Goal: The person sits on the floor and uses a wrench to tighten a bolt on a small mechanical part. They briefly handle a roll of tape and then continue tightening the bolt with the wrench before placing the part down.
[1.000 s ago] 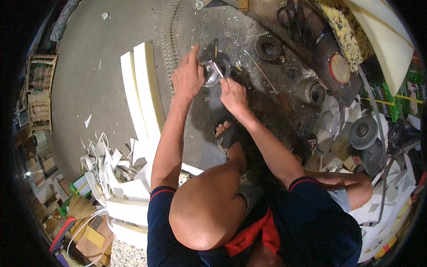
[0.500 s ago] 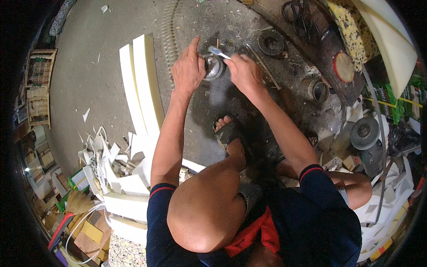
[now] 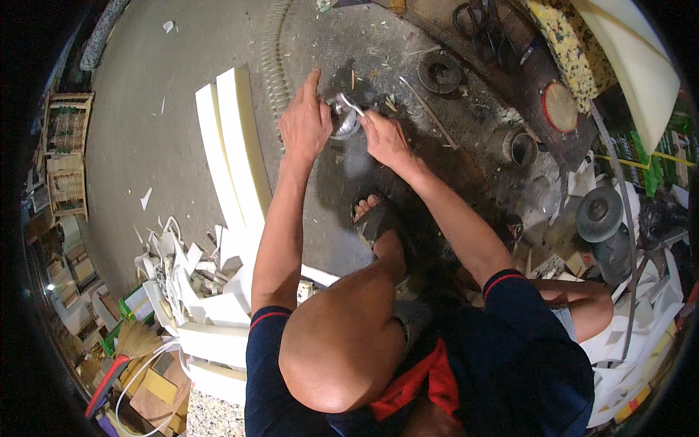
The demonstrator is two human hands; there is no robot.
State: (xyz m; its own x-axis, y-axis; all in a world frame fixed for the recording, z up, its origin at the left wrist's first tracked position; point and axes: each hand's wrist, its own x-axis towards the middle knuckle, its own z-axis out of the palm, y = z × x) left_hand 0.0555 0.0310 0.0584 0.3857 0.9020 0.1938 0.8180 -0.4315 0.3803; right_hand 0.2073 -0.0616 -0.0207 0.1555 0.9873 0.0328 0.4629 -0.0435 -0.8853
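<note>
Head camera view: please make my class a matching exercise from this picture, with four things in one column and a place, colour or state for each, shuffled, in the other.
Things
1. small brush
2. foam strips
3. broom
4. round object

Descriptions
A. at the lower left, with a red handle
B. silvery, close to the left hand
C. held in the right hand
D. pale, lying side by side

Right pairs: 1-C, 2-D, 3-A, 4-B
</note>
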